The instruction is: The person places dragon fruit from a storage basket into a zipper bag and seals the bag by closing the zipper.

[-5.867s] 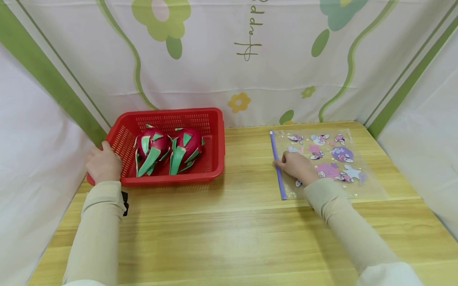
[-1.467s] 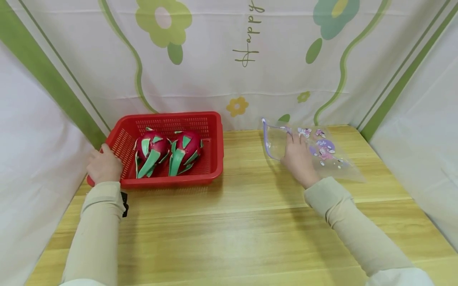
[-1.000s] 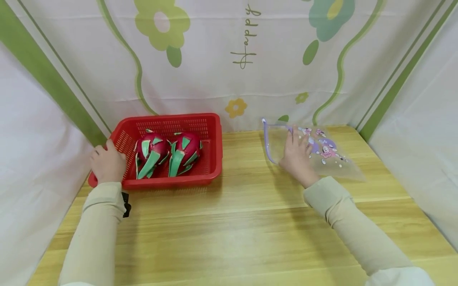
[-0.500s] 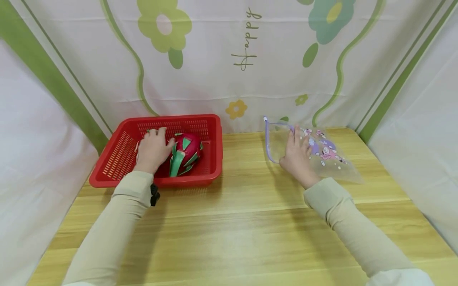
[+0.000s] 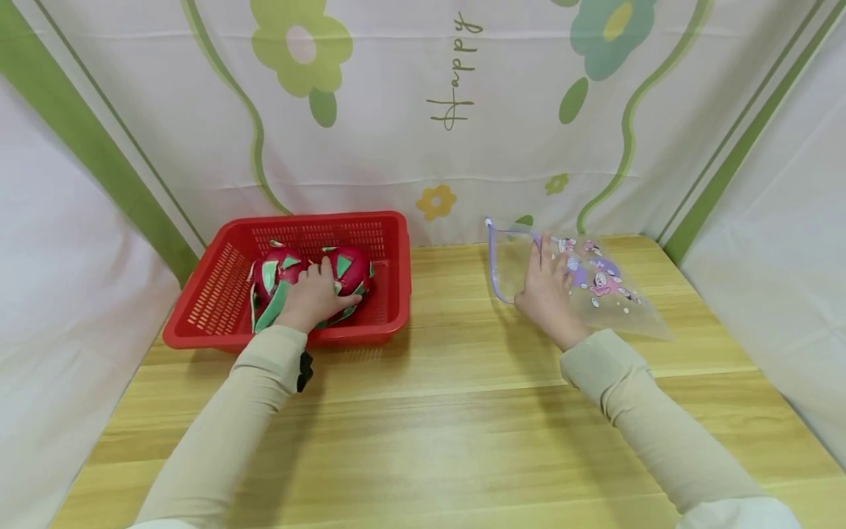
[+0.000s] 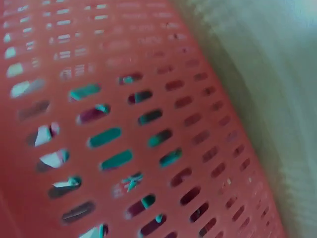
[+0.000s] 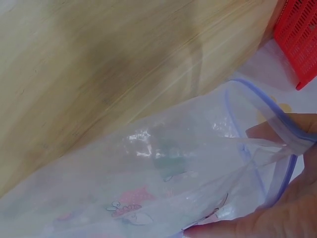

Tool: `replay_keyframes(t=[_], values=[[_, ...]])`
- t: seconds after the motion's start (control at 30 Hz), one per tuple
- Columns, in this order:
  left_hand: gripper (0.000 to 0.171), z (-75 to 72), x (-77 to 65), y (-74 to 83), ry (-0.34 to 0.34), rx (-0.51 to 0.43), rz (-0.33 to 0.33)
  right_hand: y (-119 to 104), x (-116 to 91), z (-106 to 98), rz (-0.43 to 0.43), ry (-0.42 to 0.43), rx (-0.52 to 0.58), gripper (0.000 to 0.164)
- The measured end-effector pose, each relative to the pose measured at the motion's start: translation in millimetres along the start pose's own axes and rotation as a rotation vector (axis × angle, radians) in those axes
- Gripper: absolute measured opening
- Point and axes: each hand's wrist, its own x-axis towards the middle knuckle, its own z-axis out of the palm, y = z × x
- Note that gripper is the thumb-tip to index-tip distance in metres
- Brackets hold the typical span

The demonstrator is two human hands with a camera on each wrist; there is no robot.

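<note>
Two dragon fruits lie inside a red basket (image 5: 370,334). My left hand (image 5: 307,300) reaches in over the right dragon fruit (image 5: 352,266), fingers at its left side and thumb spread toward its right, covering its near end. The left dragon fruit (image 5: 269,273) sits close beside that hand. In the left wrist view only the slotted basket wall (image 6: 173,116) shows, with green and red bits behind it. My right hand (image 5: 547,295) holds a clear printed zip bag (image 5: 598,312) near its purple zip edge (image 5: 493,257), and the bag's mouth gapes toward the basket.
A wooden table (image 5: 423,433) carries basket and bag, with table surface between them. Behind it hangs a white flowered cloth (image 5: 396,132), close to the basket's back rim. White cloth also borders both sides.
My left hand has left the basket's left rim, passed over the left dragon fruit and come to the right one. Earlier the bag lay flat; its mouth is now raised by my right hand.
</note>
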Motion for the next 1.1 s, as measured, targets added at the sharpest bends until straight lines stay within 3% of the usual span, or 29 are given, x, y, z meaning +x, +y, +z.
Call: replay_keyframes(t=[0.17,0.47,0.77,1.1], values=[[0.096,5.4,3.4,-0.9,-0.006,-0.048,-0.008,-0.9,0.7,1.5,-0.004,-0.006,-0.01,0.098],[0.093,12.6,5.7,-10.3,-0.027,-0.216,-0.03,-1.4,1.9,3.0,-0.016,-0.016,-0.014,0.098],[0.091,15.6,8.2,-14.9,-0.025,-0.29,-0.033,-1.3,3.4,-1.9,0.009,-0.038,0.006,0.098],[0.087,16.0,7.8,-14.0,0.039,-0.365,-0.021,2.7,6.7,-6.2,0.014,-0.022,0.03,0.099]])
